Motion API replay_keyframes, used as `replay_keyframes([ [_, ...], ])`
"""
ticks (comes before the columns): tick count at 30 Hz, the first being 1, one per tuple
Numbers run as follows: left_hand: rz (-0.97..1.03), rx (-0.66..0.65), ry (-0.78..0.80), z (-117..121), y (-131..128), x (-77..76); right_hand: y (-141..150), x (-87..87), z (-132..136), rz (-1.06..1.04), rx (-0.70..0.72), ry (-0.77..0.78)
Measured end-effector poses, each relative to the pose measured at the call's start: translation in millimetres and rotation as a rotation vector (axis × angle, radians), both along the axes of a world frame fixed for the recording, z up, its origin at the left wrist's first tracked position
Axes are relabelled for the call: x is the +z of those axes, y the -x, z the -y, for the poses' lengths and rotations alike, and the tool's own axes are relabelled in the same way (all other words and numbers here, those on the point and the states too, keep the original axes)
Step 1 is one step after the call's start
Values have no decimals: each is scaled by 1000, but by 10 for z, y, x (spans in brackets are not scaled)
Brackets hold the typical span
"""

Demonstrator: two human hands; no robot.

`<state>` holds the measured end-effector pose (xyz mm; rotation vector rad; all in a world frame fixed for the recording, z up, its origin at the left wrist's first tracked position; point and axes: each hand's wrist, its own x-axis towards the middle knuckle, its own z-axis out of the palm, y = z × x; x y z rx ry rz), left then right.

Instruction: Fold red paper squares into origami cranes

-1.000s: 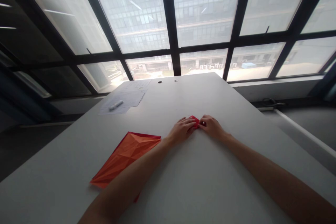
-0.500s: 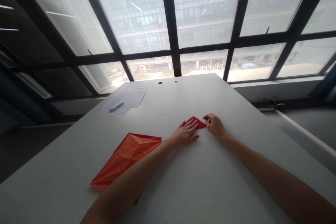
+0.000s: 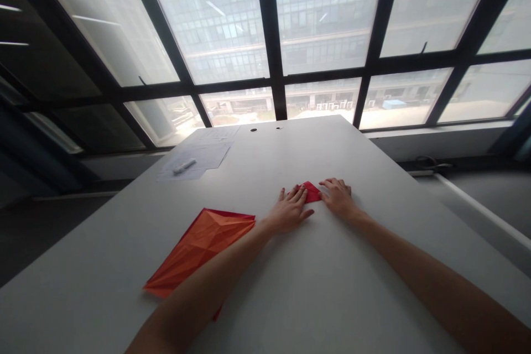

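A small folded piece of red paper [image 3: 312,192] lies on the white table between my hands. My left hand [image 3: 288,210] rests flat on its left part, fingers spread and thumb apart, hiding that side. At the right corner of the paper is my right hand [image 3: 338,199], its fingers loosely bent and apart. The thumb side is at the paper's edge; whether it presses on it I cannot tell. Larger creased orange paper [image 3: 203,238] with a red edge lies by my left forearm, which covers part of it.
White printed sheets [image 3: 213,156] lie at the table's far left with a white marker-like stick [image 3: 184,166] on them. Two small holes pierce the far end of the table [image 3: 290,149]. Large black-framed windows [image 3: 274,38] stand behind it.
My right hand's fingers have uncurled and spread at the paper's right corner. That corner now looks blunter and sits slightly further left. My left hand stays nearly in place.
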<state>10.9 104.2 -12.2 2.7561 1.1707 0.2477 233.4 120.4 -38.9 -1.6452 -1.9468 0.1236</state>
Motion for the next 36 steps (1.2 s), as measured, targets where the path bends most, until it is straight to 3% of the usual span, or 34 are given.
replay_keyframes([
  [5, 40, 93, 0, -15, -16, -31, 7, 2, -7, -10, -9, 13],
  [15, 337, 238, -78, -141, 34, 3, 15, 37, 15, 11, 108, -2],
  [21, 263, 196, -52, -138, 25, -41, 16, 0, -8, 8, 106, -15],
  [31, 399, 119, -61, -122, 28, 14, 27, 21, 17, 28, 140, -30],
  [36, 429, 152, -38, -117, 14, 10, 40, 56, 25, -31, 183, -39],
])
